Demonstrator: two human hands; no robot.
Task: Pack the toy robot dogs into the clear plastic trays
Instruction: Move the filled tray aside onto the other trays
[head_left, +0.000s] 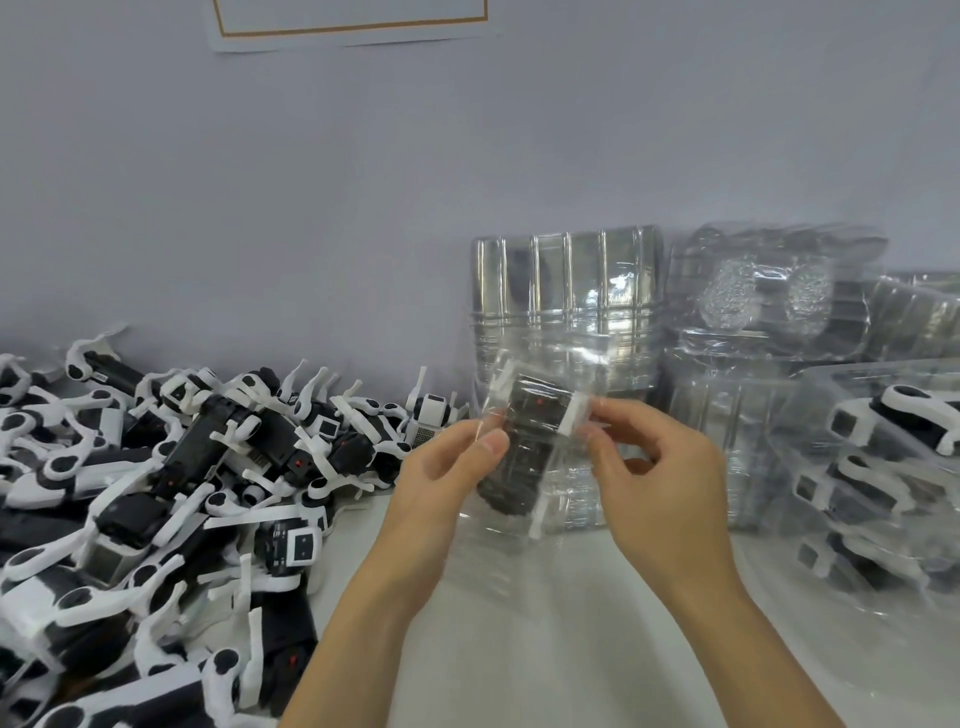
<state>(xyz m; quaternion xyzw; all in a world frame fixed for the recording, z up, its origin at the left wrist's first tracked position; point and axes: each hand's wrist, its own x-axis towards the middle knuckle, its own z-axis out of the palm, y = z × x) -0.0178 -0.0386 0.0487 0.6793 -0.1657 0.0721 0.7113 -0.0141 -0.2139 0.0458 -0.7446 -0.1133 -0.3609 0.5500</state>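
Head view, my left hand and right hand pinching the side edges of a clear tray between thumb and fingers, toy robot dog inside, raised above the near table.

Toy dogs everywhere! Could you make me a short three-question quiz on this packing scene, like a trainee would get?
1. True or false: both hands hold the same clear tray.
2. Where is the loose dog pile? A) to the person's left B) to the person's right C) on the wall
3. Fill in: the dog in the held tray is mostly ____ with white parts.

Key:
1. True: the left hand and right hand each pinch a side of it.
2. A. Packed trays sit on the right, and empty trays stand against the wall.
3. Black.
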